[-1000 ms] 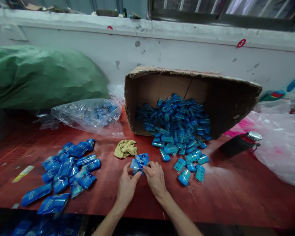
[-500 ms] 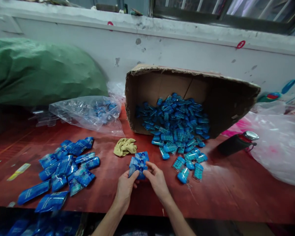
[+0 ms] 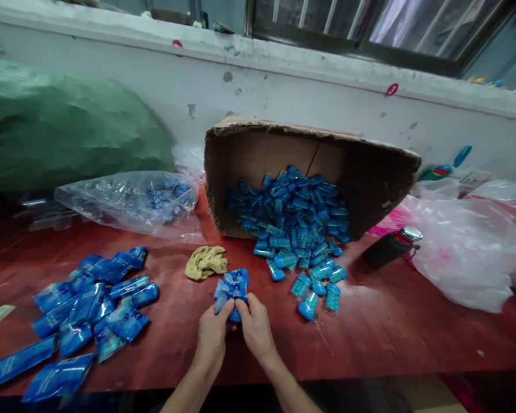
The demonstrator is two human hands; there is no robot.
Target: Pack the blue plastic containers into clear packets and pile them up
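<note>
Both hands meet over a few blue printed packets (image 3: 234, 282) near the table's front edge. My left hand (image 3: 212, 332) pinches the top packet from the left, and my right hand (image 3: 255, 330) pinches it from the right, thumbs close together. The other packets lie just beyond the fingertips. A crumpled yellow cloth (image 3: 206, 262) is behind them. Filled blue packets (image 3: 86, 304) form a loose pile at the left. To the right, small clear containers with blue contents (image 3: 298, 229) spill out of a tipped cardboard box (image 3: 258, 137).
A clear plastic bag (image 3: 129, 201) and a big green sack (image 3: 69, 126) stand back left. On the right are a black bottle (image 3: 387, 249) and a white plastic bag (image 3: 464, 246). The red table (image 3: 391, 338) ends at a front edge below the hands.
The view has shifted, so most things appear farther left. My right hand has moved closer to my left, and the two thumbs are now nearly touching at the packet.
</note>
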